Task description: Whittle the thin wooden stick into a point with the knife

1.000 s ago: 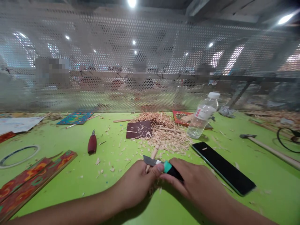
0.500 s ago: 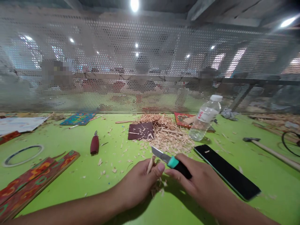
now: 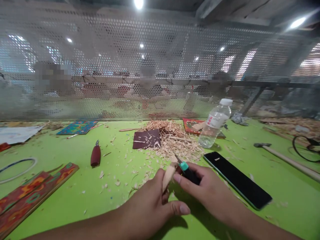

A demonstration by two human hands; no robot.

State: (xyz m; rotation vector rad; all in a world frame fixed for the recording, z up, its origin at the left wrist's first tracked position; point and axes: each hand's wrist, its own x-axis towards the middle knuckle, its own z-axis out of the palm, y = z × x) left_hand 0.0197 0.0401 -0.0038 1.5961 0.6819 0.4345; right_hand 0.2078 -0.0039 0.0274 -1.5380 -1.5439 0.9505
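A pale piece of wood [image 3: 169, 176] slants upward from my left hand [image 3: 152, 203], whose fingers hold its lower part while the thumb sticks out to the right. My right hand [image 3: 203, 186] is closed round the black and teal handle of a utility knife [image 3: 186, 170]. The blade points up and to the left, close by the wood's top end; whether it touches cannot be made out. My right thumb and fingertips are beside the wood. Beyond both hands lies a heap of wood shavings [image 3: 183, 148], with a dark brown sheet of sandpaper [image 3: 147, 139] at its left.
To the right are a black phone [image 3: 237, 180], a plastic bottle [image 3: 215, 123] and a hammer [image 3: 287, 160]. A red-handled carving tool [image 3: 95, 155], painted boards [image 3: 37, 196] and a tape ring [image 3: 18, 170] lie left. A perforated metal screen [image 3: 120, 66] stands across the back.
The wood has turned and more of it shows. My left thumb has swung off it to the right. The knife blade has turned edge-on, and the view has shifted slightly right.
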